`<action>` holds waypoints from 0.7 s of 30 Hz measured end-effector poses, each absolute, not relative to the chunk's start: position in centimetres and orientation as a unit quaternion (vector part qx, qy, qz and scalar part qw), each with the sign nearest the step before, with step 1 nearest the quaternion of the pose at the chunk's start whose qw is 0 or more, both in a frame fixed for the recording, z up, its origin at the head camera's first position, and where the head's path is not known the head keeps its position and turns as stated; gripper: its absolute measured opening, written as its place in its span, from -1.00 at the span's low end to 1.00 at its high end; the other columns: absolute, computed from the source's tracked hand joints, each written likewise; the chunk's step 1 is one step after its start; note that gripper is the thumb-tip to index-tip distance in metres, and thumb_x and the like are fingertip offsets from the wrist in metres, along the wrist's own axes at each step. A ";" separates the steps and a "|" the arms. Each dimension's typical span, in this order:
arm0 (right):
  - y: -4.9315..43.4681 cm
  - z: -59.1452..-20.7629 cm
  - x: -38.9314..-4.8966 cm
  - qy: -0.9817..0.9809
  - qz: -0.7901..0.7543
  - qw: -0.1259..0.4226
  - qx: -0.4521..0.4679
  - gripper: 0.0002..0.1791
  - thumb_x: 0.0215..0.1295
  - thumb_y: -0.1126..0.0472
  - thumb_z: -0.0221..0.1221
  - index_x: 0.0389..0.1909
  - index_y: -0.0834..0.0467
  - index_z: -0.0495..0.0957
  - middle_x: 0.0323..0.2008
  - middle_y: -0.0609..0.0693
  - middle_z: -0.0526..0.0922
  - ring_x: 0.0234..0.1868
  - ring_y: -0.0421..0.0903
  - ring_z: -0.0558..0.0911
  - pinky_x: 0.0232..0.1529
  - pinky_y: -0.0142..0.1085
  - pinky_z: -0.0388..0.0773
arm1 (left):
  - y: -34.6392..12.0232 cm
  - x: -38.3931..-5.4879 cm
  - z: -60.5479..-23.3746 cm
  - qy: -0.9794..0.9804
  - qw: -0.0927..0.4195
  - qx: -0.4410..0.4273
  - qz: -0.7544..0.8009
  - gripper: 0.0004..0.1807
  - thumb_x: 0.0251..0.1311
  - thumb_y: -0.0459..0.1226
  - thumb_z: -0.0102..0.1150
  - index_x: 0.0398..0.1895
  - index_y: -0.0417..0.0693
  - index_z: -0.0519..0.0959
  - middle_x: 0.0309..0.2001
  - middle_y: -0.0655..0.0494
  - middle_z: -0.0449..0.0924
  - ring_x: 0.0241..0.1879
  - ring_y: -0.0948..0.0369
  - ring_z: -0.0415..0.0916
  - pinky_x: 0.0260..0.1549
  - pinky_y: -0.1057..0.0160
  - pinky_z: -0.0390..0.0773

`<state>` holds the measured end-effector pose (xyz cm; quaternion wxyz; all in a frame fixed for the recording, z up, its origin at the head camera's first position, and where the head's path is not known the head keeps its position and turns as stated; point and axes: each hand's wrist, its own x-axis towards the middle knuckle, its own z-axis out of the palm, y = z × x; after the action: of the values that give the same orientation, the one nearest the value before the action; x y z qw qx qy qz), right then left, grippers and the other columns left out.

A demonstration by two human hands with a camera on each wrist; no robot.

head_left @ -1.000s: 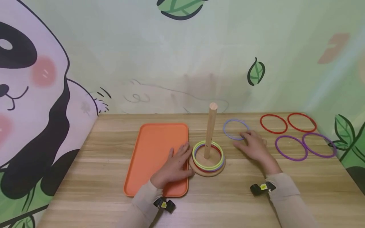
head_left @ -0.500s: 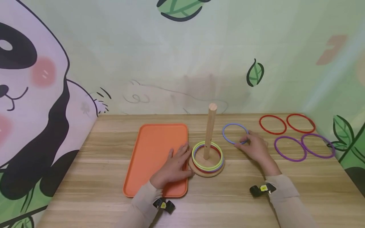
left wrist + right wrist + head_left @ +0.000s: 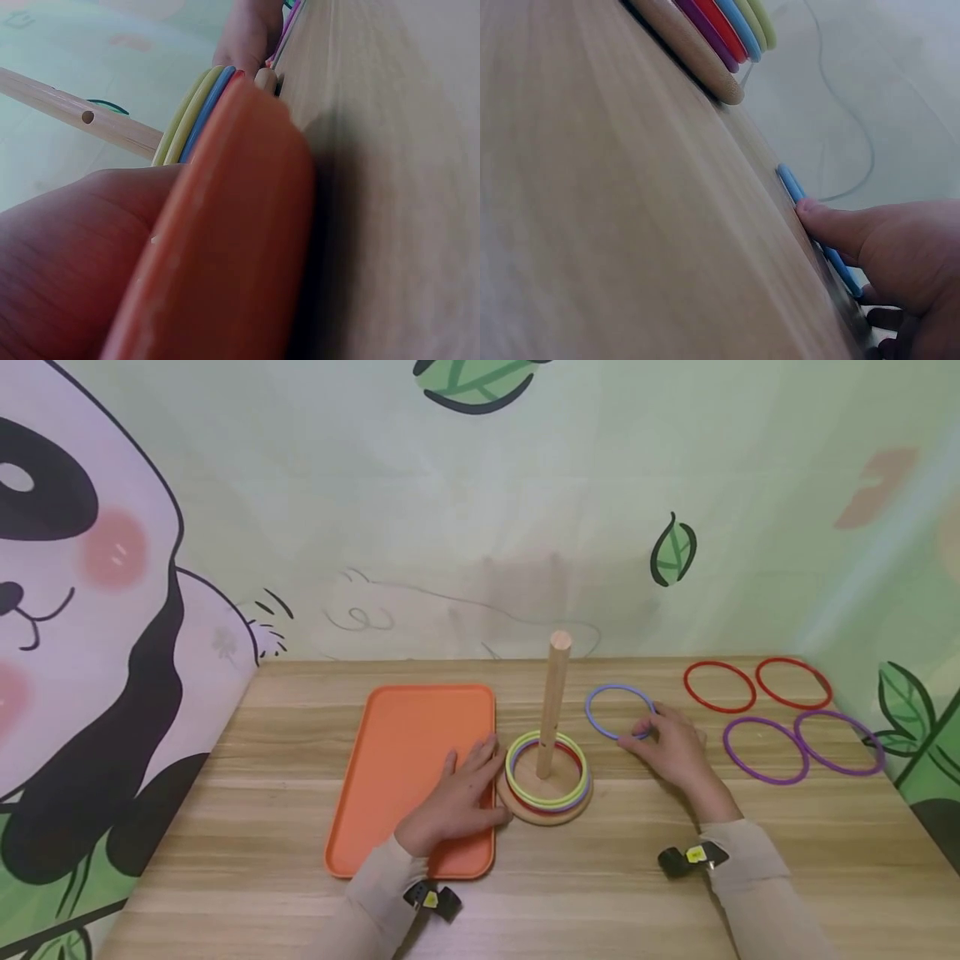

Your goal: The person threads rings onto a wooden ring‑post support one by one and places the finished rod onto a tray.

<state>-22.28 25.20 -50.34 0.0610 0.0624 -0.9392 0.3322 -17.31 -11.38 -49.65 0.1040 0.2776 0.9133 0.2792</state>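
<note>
My right hand (image 3: 675, 752) pinches the near edge of a blue ring (image 3: 618, 686) with thumb and fingers. In the right wrist view the ring (image 3: 789, 180) lies low, close against the tabletop. Left of it, a wooden peg (image 3: 555, 693) stands upright on a round base (image 3: 551, 820). Around the peg's foot are stacked purple, red, blue and yellow-green rings (image 3: 550, 802). My left hand (image 3: 457, 802) rests over the right edge of an orange tray (image 3: 397, 752), fingers spread, with fingertips and thumb at the base's left side.
Two red rings (image 3: 712, 662) lie at the back right of the wooden table (image 3: 600, 893). Nearer lie two purple rings (image 3: 757, 719), touching or overlapping. A wall (image 3: 480, 510) printed with a panda and leaves rises behind the table.
My right thumb and fingers have closed on the blue ring, and it has moved slightly toward me. Over the last half second almost nothing differs. The left hand has stayed in place.
</note>
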 end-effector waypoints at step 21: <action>24.6 -50.5 -22.4 -0.893 0.420 0.120 0.105 -0.72 0.35 0.21 0.43 -0.30 0.28 0.52 0.36 0.58 0.35 0.42 0.54 0.29 0.44 0.40 0.10 | -11.5 -17.3 -49.6 0.912 0.101 0.281 0.283 0.01 0.30 -0.01 0.29 0.70 -0.12 0.06 0.71 -0.11 -0.16 0.68 -0.07 -0.22 0.55 -0.30 -0.39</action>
<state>-22.39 24.58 -50.52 0.1197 0.1051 -0.8934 0.4201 -17.26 -11.48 -49.63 0.1006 0.2807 0.9116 0.2832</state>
